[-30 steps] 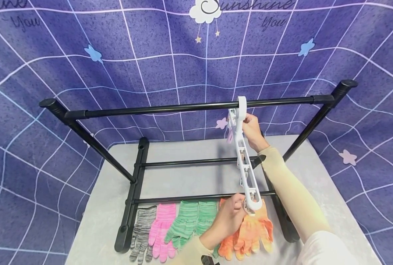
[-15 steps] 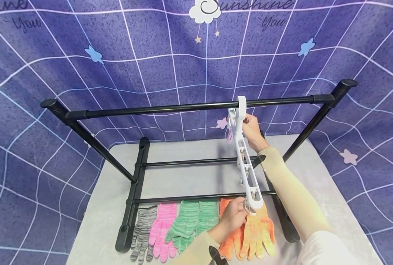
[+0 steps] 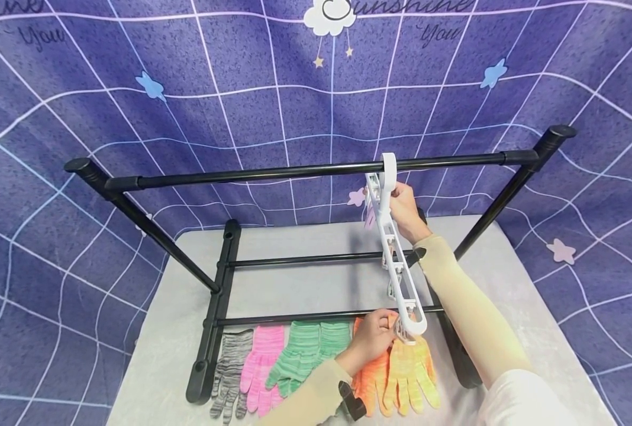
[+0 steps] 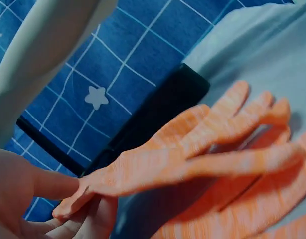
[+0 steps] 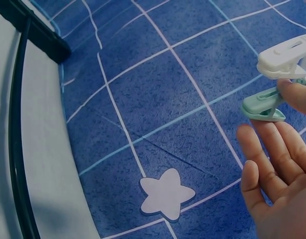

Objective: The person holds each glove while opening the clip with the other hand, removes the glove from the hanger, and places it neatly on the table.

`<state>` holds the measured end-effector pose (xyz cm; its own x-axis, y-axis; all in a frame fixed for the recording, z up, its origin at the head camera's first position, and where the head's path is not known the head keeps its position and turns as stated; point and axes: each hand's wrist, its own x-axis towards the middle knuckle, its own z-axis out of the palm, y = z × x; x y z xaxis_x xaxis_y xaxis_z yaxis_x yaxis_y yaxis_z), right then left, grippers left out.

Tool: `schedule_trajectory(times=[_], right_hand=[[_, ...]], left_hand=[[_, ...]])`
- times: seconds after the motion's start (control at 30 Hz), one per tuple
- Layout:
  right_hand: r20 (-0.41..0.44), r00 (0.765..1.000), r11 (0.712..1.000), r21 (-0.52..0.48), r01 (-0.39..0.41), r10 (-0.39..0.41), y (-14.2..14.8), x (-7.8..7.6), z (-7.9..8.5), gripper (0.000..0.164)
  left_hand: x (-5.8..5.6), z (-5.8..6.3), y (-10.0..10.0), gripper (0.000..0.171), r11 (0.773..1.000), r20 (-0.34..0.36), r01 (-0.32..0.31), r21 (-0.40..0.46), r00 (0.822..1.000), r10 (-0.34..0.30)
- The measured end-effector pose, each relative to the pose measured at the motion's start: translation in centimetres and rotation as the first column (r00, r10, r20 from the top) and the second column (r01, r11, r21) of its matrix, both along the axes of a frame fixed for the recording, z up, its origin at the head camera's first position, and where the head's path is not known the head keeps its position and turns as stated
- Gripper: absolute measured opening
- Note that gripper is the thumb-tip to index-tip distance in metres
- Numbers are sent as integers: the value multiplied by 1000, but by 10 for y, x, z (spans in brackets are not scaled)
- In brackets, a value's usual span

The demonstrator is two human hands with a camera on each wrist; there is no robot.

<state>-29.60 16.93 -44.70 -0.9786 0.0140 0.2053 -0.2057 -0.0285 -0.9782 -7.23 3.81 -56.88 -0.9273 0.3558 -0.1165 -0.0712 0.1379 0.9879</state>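
A white clip hanger (image 3: 384,207) hooks over the black top rail (image 3: 273,174), its long arm slanting toward me. My left hand (image 3: 371,340) is by its near end. In the left wrist view, thumb and fingers pinch the cuff of an orange glove (image 4: 143,169), raised above another orange glove (image 4: 208,214). My right hand (image 3: 405,210) reaches behind the rail to the hanger's far part. The right wrist view shows its thumb and fingers pinching a green clip (image 5: 265,103), just under a white clip (image 5: 285,55).
Grey (image 3: 232,367), pink (image 3: 263,367) and green gloves (image 3: 308,352) lie in a row left of the orange ones. Two low black crossbars (image 3: 305,259) join the rack's feet (image 3: 206,355). A purple-blue patterned cloth (image 3: 273,106) hangs behind and around the sides.
My left hand has risen slightly with the orange glove's cuff, and the glove's fingers hang straighter. The hanger's near end has shifted a little right. My right hand stays in place.
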Motion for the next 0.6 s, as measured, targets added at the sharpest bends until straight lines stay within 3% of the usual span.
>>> schedule_trajectory(times=[0.1,0.27,0.43,0.6], right_hand=[[1,1000,1000,5,4,-4,1,0,0,12],[4,1000,1000,3,14,-14,2,-1,0,6],[-3,1000,1000,14,13,-13,1,-2,-1,17],[1,1000,1000,18,14,-14,1,-1,-1,14]], left_hand=[[-1,-3,0,37,999,-30,6,-44,1000,-7],[-2,-8,1,38,993,-140,-13,-118,990,-3],[0,-10,2,25,983,-190,-65,-174,981,32],[1,-12,2,14,966,-231,-108,-233,972,53]])
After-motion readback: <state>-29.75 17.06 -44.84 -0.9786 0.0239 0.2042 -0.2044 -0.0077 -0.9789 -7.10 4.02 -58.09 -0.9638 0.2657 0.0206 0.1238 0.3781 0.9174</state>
